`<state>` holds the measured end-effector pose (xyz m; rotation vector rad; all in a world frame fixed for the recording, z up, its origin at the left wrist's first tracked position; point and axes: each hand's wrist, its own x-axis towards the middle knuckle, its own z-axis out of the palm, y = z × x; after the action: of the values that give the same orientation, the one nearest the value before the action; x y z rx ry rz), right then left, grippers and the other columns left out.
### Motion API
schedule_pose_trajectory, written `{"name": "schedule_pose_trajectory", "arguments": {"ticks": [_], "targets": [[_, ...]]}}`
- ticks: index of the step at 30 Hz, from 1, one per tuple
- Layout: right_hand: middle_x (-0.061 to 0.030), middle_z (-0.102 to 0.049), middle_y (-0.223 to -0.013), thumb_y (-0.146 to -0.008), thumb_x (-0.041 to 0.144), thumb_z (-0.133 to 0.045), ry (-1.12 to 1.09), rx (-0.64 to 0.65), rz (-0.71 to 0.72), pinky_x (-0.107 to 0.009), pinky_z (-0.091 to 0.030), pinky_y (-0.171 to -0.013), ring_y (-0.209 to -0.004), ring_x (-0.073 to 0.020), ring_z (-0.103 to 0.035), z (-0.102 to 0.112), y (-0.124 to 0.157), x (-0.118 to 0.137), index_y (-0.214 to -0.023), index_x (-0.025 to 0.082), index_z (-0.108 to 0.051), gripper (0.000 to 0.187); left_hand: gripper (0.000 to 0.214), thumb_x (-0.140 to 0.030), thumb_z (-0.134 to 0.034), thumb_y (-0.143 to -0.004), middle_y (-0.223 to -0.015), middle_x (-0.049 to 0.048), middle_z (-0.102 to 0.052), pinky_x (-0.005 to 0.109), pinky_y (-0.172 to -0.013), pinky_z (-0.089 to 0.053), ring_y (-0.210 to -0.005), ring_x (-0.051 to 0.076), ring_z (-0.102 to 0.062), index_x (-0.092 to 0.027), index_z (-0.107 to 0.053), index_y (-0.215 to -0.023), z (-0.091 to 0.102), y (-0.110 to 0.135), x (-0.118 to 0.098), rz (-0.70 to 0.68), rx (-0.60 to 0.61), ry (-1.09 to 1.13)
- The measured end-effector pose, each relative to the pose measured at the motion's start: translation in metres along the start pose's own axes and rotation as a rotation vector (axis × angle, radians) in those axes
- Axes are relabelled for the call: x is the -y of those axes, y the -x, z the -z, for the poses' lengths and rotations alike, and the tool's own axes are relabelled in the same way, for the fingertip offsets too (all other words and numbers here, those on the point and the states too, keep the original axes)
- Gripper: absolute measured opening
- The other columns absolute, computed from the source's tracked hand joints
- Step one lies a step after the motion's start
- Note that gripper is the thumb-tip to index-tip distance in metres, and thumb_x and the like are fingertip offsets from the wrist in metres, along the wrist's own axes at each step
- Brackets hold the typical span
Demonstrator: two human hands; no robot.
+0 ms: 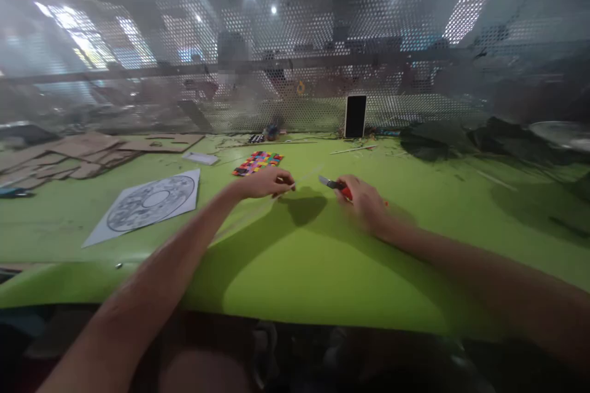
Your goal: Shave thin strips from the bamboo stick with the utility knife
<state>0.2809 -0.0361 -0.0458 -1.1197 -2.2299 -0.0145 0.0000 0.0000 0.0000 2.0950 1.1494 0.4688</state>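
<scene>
- My right hand (364, 199) has its fingers clamped on a red knife (335, 185), blade bared.
- My left hand (265, 183) pinches a clear strip (308, 177) flat on the green worktop (299, 258).
- Cutting looks under way; next needs a steady, straight pull.

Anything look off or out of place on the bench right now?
Mostly normal. The right hand holds a red cutter with its blade out, pointing toward the left hand. Cardboard offcuts lie scattered at far left, and small scraps litter the green table near the mesh wall.
</scene>
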Motion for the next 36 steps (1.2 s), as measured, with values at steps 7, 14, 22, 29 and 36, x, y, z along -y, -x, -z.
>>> {"name": "schedule_pose_trajectory", "arguments": {"ticks": [7, 14, 22, 29, 36], "targets": [[-0.0111, -0.067, -0.087, -0.093, 0.014, -0.054, -0.024, 0.029, 0.135, -0.033, -0.047, -0.066, -0.075, -0.0207, -0.059, 0.002, 0.002, 0.012, -0.1, 0.012, -0.062, 0.011, 0.015, -0.023, -0.059, -0.078, -0.068, -0.0014, -0.06, 0.02, -0.051, -0.04, -0.053, 0.007, -0.051, -0.013, -0.065, -0.089, -0.043, -0.004, -0.023, 0.04, 0.015, 0.473], [-0.0132, -0.068, -0.089, -0.096, 0.017, -0.049, -0.019, -0.019, 0.125, -0.035, -0.047, -0.068, -0.076, -0.0224, -0.059, 0.005, -0.002, 0.009, -0.101, 0.01, -0.064, 0.017, 0.013, -0.017, -0.054, -0.081, -0.063, -0.0025, -0.056, 0.018, -0.048, -0.038, -0.049, 0.006, -0.047, -0.013, -0.066, -0.087, -0.057, -0.003, -0.031, 0.022, -0.137, 0.456], [-0.0104, -0.069, -0.085, -0.096, 0.017, -0.049, -0.044, -0.026, 0.087, -0.033, -0.046, -0.066, -0.07, -0.0185, -0.058, 0.004, -0.006, -0.003, -0.095, 0.012, -0.067, 0.018, 0.012, -0.014, -0.055, -0.082, -0.063, -0.0019, -0.058, 0.018, -0.047, -0.039, -0.049, 0.006, -0.048, -0.012, -0.066, -0.087, -0.056, 0.0, -0.032, 0.037, -0.167, 0.362], [-0.0076, -0.067, -0.077, -0.095, 0.017, -0.049, -0.065, -0.056, 0.028, -0.029, -0.042, -0.059, -0.062, -0.0155, -0.053, 0.006, -0.01, -0.01, -0.087, 0.013, -0.067, 0.02, 0.013, -0.015, -0.057, -0.083, -0.064, -0.0012, -0.06, 0.018, -0.047, -0.039, -0.048, 0.005, -0.048, -0.012, -0.067, -0.089, -0.055, 0.0, -0.032, 0.028, -0.198, 0.338], [-0.0118, -0.069, -0.087, -0.097, 0.017, -0.049, -0.064, 0.036, 0.148, -0.033, -0.047, -0.067, -0.072, -0.0194, -0.059, 0.004, -0.003, 0.008, -0.098, 0.011, -0.067, 0.019, 0.014, -0.02, -0.059, -0.084, -0.066, -0.001, -0.062, 0.018, -0.048, -0.041, -0.05, 0.006, -0.05, -0.012, -0.067, -0.092, -0.058, -0.001, -0.029, -0.02, -0.189, 0.371]]}}
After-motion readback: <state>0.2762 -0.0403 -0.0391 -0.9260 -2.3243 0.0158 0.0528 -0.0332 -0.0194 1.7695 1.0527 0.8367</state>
